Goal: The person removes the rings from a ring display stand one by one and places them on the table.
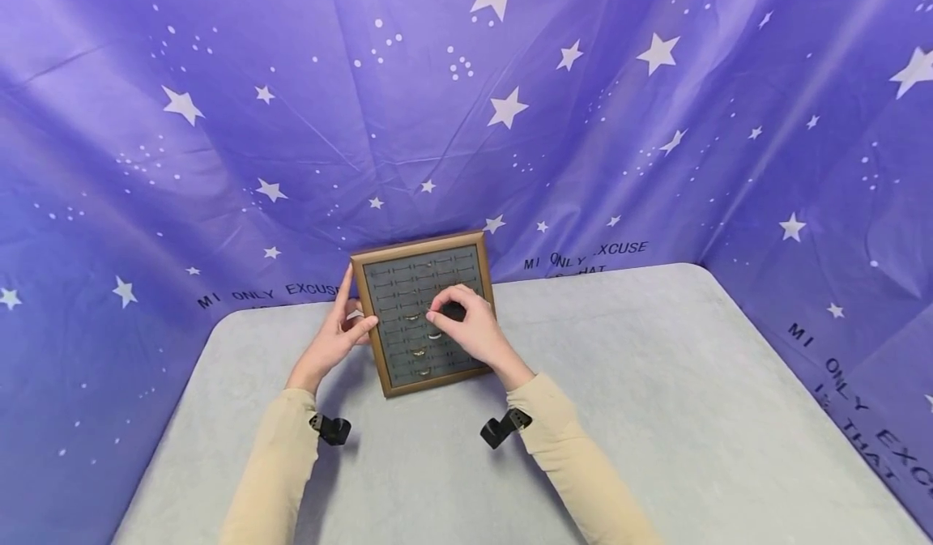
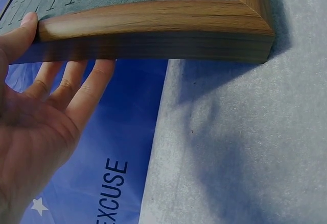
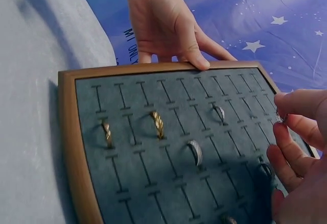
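A ring display tray (image 1: 430, 249), with a brown wooden frame and a dark grey slotted pad, stands tilted at the table's back edge. My left hand (image 1: 331, 344) grips its left side, thumb on the front of the frame and fingers behind. Between thumb and forefinger, my right hand (image 1: 470, 326) pinches a small silver-coloured ring (image 3: 282, 117) just in front of the pad; fingers hide most of it. Several rings sit in slots, among them a braided gold ring (image 3: 157, 125), another gold ring (image 3: 107, 134) and a wide silver ring (image 3: 194, 153).
A grey cloth-covered table (image 1: 656, 399) spreads around the tray. Behind it hangs a purple-blue curtain (image 1: 408, 108) with white stars and printed words. A black wrist camera (image 1: 504, 427) is strapped to the right sleeve, another camera (image 1: 331, 429) to the left.
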Available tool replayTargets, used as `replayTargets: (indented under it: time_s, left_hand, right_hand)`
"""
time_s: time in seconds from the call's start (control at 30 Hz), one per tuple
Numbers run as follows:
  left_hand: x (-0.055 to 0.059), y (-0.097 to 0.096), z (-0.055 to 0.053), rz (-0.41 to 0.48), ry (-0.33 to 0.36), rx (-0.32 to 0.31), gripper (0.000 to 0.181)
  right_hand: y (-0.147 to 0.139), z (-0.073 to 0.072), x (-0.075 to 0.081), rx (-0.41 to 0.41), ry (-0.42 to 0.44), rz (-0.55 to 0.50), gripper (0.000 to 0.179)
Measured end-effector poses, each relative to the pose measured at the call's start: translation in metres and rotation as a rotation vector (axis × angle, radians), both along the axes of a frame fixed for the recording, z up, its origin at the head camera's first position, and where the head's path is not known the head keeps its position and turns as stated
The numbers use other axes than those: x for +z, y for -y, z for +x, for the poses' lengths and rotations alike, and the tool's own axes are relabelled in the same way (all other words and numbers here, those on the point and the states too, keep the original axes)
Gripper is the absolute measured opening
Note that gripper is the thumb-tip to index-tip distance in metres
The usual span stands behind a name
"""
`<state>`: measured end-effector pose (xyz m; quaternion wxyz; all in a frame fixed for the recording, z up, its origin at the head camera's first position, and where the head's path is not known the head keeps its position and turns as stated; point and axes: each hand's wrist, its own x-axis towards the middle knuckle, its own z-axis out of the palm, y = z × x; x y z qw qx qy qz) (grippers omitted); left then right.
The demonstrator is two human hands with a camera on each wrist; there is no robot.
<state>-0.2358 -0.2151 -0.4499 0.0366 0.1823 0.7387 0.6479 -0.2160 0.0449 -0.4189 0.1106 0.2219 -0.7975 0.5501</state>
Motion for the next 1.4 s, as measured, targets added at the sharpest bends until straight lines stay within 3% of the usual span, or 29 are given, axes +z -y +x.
replayTargets:
  time_s: [0.2, 0.43, 0.63, 0.77, 0.9, 1.0, 1.13, 1.27, 1.4]
  left_hand:
    - [-0.001, 0.0, 0.0, 0.004, 0.004, -0.006, 0.09]
    - [-0.003, 0.0, 0.0, 0.039, -0.001, -0.013, 0.092]
    - [0.017, -0.007, 0.012, 0.034, 0.02, -0.013, 0.093]
    - [0.021, -0.009, 0.015, 0.023, 0.022, -0.008, 0.092]
    - [0.019, -0.008, 0.013, 0.015, 0.014, -0.001, 0.092]
    - [0.011, -0.005, 0.009, 0.015, 0.006, 0.002, 0.092]
    - [0.002, -0.002, 0.002, 0.014, 0.0, 0.001, 0.092]
    - [-0.002, -0.001, 0.0, 0.008, -0.018, -0.005, 0.092]
    - [-0.003, -0.001, 0.001, 0.013, -0.03, -0.012, 0.091]
  right_hand:
    - [-0.017, 0.005, -0.01, 0.015, -0.025, -0.041, 0.007]
    - [-0.034, 0.016, -0.019, 0.011, 0.004, -0.067, 0.005]
    - [-0.046, 0.022, -0.03, -0.002, 0.006, -0.048, 0.005]
    - [-0.053, 0.033, -0.021, -0.004, 0.032, -0.065, 0.006]
    - [-0.064, 0.029, -0.035, -0.036, 0.082, -0.054, 0.006]
    - [-0.075, 0.023, -0.05, -0.072, 0.103, -0.035, 0.007]
    - [-0.09, 0.023, -0.059, -0.111, 0.113, -0.03, 0.008]
    - [-0.104, 0.026, -0.057, -0.129, 0.128, -0.043, 0.006]
    - [-0.114, 0.036, -0.043, -0.152, 0.138, -0.034, 0.005]
